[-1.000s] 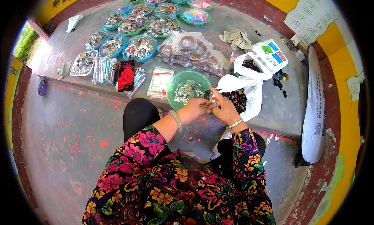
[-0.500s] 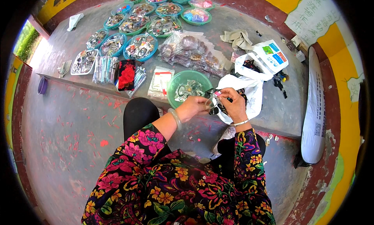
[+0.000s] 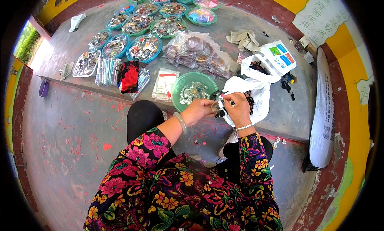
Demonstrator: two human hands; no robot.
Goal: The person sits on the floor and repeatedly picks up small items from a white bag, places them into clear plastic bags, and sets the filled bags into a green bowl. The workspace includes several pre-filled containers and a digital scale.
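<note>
Both hands are meeting just in front of the green bowl (image 3: 195,90), over the near edge of the concrete ledge (image 3: 288,115) that is carrying everything. The left hand (image 3: 201,110) is curling closed around a small clear packet (image 3: 216,106), pinching it between thumb and fingers, while the right hand (image 3: 239,108) is closing its fingertips on the other side of the same packet, so the packet is sitting between the two hands, touching both. The piece is too small to make out in detail; it is looking like a thin plastic sleeve with something small and dark inside. Judging by how lightly the fingertips are carrying it, it is probably very light, soft and crinkly, and likely a bit slippery, so a fingertip pinch at the edges is seeming the sensible hold rather than a full grip. A white plastic bag (image 3: 256,85) is lying open just beyond the right hand, with dark pieces showing inside it. The green bowl is holding more shiny packets. Further back, a heap of clear bags (image 3: 198,51) is lying on the ledge, and rows of blue and green dishes (image 3: 144,47) filled with small items are standing well apart from the hands. A red and black pouch (image 3: 130,76) is lying to the left of the bowl.
</note>
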